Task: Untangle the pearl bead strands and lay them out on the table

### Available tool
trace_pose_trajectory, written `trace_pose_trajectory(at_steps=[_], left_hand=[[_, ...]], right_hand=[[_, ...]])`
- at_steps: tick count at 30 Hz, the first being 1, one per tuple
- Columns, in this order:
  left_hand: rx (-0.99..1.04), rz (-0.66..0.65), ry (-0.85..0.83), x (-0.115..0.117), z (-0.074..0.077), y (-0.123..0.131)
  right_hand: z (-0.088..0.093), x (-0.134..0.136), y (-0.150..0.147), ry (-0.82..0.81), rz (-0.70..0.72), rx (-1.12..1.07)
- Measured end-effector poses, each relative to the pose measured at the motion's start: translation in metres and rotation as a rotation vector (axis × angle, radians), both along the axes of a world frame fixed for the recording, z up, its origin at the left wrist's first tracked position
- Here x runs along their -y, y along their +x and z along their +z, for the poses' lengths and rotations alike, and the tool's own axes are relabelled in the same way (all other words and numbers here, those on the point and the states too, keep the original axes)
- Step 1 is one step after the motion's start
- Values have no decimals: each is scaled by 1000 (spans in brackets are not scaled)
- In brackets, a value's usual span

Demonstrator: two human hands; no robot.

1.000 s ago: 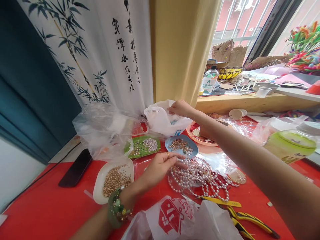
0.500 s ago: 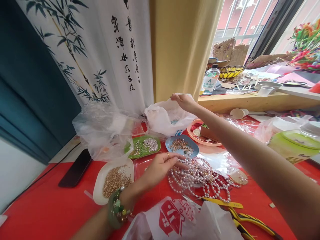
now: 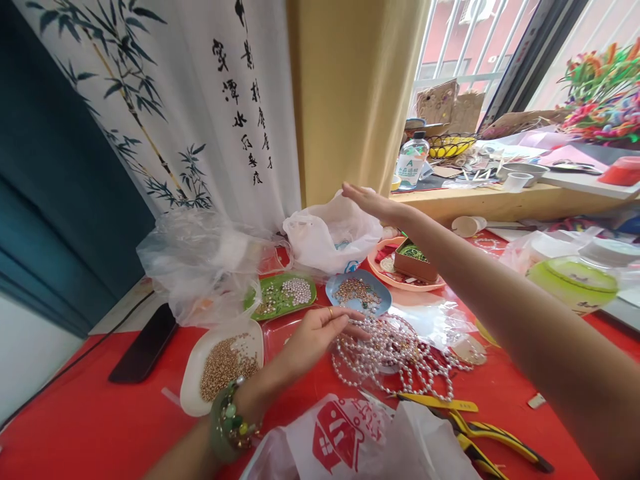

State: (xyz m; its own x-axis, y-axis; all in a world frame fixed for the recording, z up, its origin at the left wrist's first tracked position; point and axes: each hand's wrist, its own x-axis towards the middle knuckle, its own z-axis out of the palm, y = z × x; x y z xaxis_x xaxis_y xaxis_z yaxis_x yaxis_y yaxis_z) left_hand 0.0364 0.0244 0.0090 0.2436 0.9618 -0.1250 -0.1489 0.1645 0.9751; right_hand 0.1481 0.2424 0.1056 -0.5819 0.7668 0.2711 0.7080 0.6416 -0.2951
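Note:
My left hand lies with its fingers stretched out and apart, the fingertips on the edge of a pile of pearly bead strands. It holds nothing that I can see. Farther back, my right hand is raised at the rim of a white plastic bag; its fingers look straight, and whether they touch the bag I cannot tell. Behind the strands is a blue plate of copper-coloured beads. A green tray of pale and gold beads and a cream dish of gold beads sit to the left.
Yellow-handled pliers lie at the front right, beside a printed white bag. A black phone rests at the left near a clear plastic bag. An orange tray holds a small box. A bottle stands on the sill.
The view has shifted slightly, so most things sit a little farther left. My right hand has flattened, its fingers straighter over the bag. My left hand stays at the bead strands.

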Motion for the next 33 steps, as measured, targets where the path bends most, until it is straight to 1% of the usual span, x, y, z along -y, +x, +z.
trace_pose_trajectory(at_steps=[2,3,6,7,9,11,14,17,18,20,22,24,25,26,28,29,33], left_hand=[[-5,1,12,0,-1,0],[-7,2,15,0,-1,-1],[-8,-3,10,1,-1,-1],[-9,-4,9,1,-2,-1],[-11,-4,11,1,-1,-1],[-7,4,7,1,0,-1],[43,34,-15,1,4,-2],[123,101,-53,1,8,-5],[143,131,-62,0,9,-7],[176,187,-62,-1,10,-10],[219,218,-35,-1,11,-12],[272,211,-21,-1,11,-12],[297,197,-29,-1,11,-11],[314,181,-49,0,11,-10],[290,164,-78,0,10,-8],[245,171,-68,0,9,-8],[-9,254,50,-2,6,-8]], right_hand=[[4,2,-7,-79,82,-90],[5,3,-11,-148,141,-151],[5,5,-26,-442,303,-423],[3,5,-30,-529,327,-513],[0,6,-38,-616,321,-627],[0,6,-42,-618,297,-684],[10,13,-34,-534,273,-735],[17,35,-12,-430,214,-766],[15,47,-2,-368,152,-747],[2,74,19,-332,55,-688],[-19,102,39,-364,28,-627],[-41,128,54,-498,85,-556],[-51,139,59,-597,119,-527],[-58,147,62,-659,127,-513],[-68,159,66,-703,112,-529],[-70,161,66,-689,92,-549],[-74,162,70,-626,44,-584]])
